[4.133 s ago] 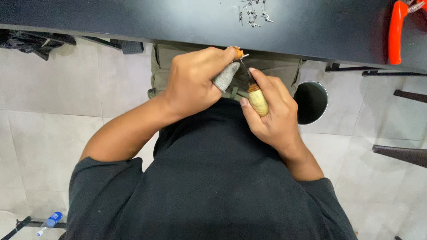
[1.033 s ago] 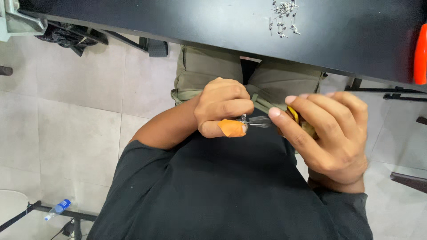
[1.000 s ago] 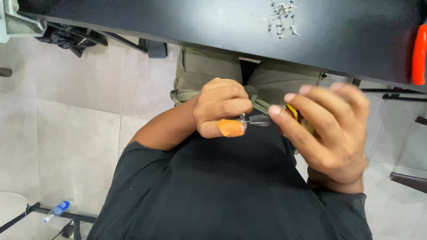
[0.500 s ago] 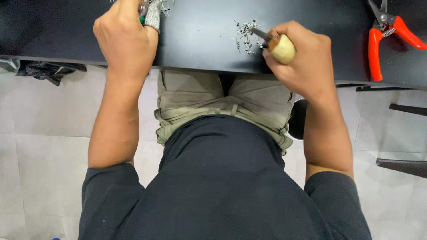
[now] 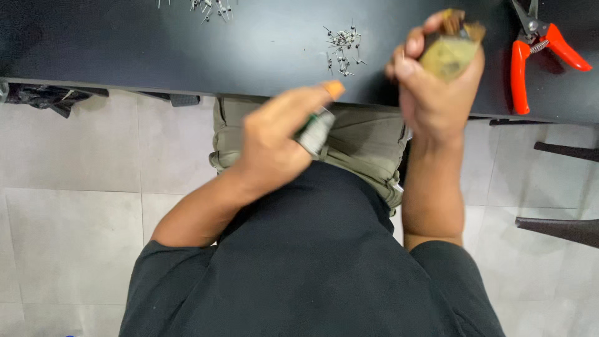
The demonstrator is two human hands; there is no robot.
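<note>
the right hand (image 5: 437, 87) is closing its fingers (image 5: 409, 47) around a pale wooden handle (image 5: 446, 56), thumb side uppermost, above the near edge of the black bench (image 5: 187, 50); the working end of the tool is hidden behind the hand and blurred, so its tip cannot be told. the left hand (image 5: 274, 146) is curling round a small grey-green cylinder (image 5: 315, 132), with the forefinger stretched forward and its orange tip (image 5: 334, 89) (a cap or tape, too blurred to tell which) pointing toward the bench edge. this hand is hanging over the lap, clear of the bench, and well apart from the right hand.

outward from the hands: a scatter of small metal pins (image 5: 342, 47) is lying on the bench just left of the right hand, a second scatter (image 5: 206, 6) is lying at the top edge, and red-handled cutters (image 5: 540, 53) are resting to the right, near the handle but not touching it.

judged for good handling: the cylinder is small and smooth, so it is asking for a firm pinch near its end, leaving that end free to meet the tool; the handle is asking for a full palm grip with the wrist steady. bringing both hands together over the bench, not the lap, is keeping any dropped pin recoverable.
</note>
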